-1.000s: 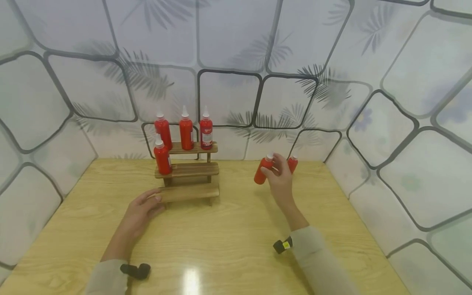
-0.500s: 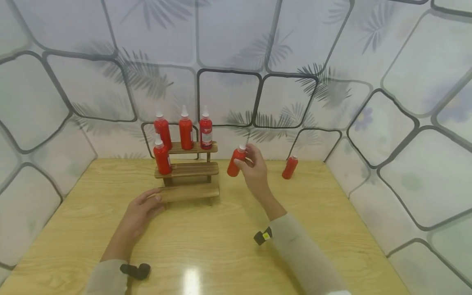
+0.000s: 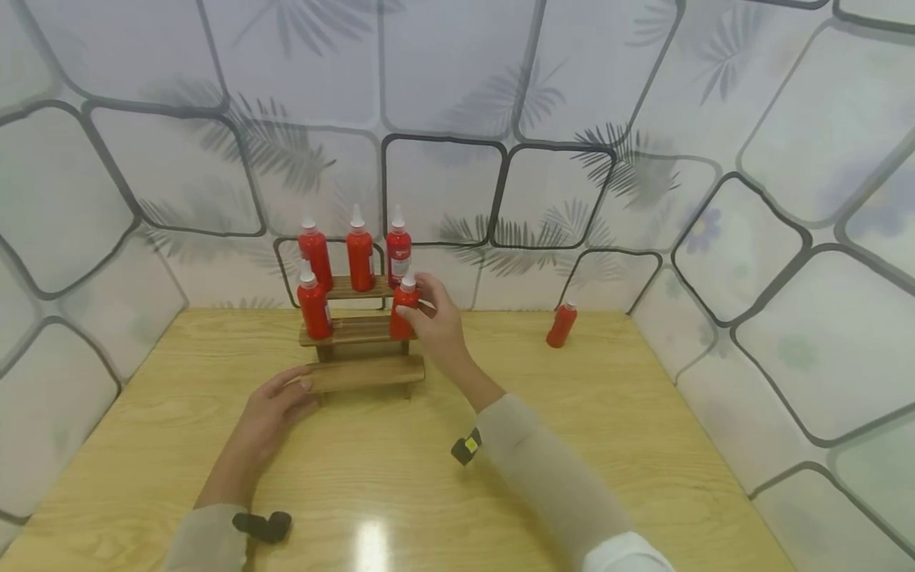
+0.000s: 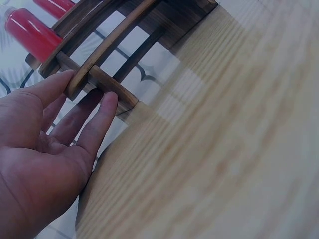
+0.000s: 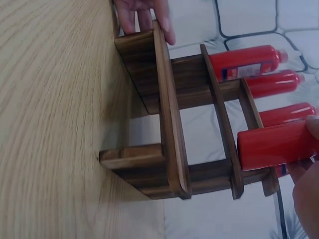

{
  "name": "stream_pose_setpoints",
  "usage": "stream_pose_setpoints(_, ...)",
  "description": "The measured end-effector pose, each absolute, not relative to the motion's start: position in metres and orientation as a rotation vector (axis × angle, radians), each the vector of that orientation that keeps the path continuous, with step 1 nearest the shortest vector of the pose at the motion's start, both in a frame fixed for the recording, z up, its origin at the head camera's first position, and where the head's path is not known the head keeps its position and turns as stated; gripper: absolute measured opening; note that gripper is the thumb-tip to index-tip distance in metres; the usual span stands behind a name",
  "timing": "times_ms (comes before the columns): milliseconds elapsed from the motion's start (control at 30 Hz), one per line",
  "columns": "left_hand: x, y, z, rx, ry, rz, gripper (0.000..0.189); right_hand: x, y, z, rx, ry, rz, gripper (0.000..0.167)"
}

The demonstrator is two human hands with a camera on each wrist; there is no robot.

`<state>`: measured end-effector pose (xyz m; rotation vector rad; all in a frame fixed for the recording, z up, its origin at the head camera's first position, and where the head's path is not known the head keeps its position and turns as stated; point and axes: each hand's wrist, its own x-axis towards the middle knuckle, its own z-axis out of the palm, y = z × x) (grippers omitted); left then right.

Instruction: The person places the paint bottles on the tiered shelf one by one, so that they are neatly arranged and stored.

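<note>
In the head view a three-step wooden stand point(image 3: 372, 372) is on the table. My left hand point(image 3: 270, 413) holds the left end of its lowest step. The left wrist view shows the thumb on the step's edge and fingers point(image 4: 99, 119) against its leg. My right hand point(image 3: 439, 322) grips a red squeeze bottle point(image 3: 403, 315) with a white nozzle, upright at the right end of the middle step. In the right wrist view that bottle's base meets the step's edge; whether it bears weight I cannot tell. Another red bottle point(image 3: 314, 308) stands at the middle step's left end.
The top step carries three red bottles: left point(image 3: 314, 253), middle point(image 3: 360, 258) and right point(image 3: 399, 248), the last partly hidden by the held one. A lone red bottle point(image 3: 561, 324) stands on the table point(image 3: 608, 413) at the right. A patterned wall point(image 3: 443, 191) rises behind.
My right hand has carried the red bottle leftward from the right side of the table to the stand's middle step. The left hand has stayed at the lowest step.
</note>
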<state>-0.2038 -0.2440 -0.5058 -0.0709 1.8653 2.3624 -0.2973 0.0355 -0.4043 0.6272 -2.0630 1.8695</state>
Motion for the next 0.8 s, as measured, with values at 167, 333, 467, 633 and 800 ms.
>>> stream_pose_setpoints(167, -0.204, -0.243, -0.506, -0.068, 1.864, 2.363, 0.033, -0.302, 0.018, -0.405, 0.716, -2.099, 1.764, 0.055)
stream_pose_setpoints(333, -0.204, -0.244, -0.506, -0.082, 1.861, 2.359, 0.032, -0.306, 0.003, -0.405, 0.788, -2.109, 1.681, 0.054)
stream_pose_setpoints(467, -0.204, -0.244, -0.506, -0.087, 1.838, 2.375, 0.034, -0.306, -0.008, -0.403, 0.771, -2.137, 1.632, 0.053)
stream_pose_setpoints(633, -0.203, -0.243, -0.505, -0.073, 1.839, 2.382, 0.033, -0.302, -0.017, -0.398, 0.756, -2.167, 1.617, 0.054)
stream_pose_setpoints(800, -0.205, -0.243, -0.508, -0.059, 1.822, 2.397, 0.028, -0.303, -0.023, -0.399, 0.724, -2.203, 1.61, 0.055)
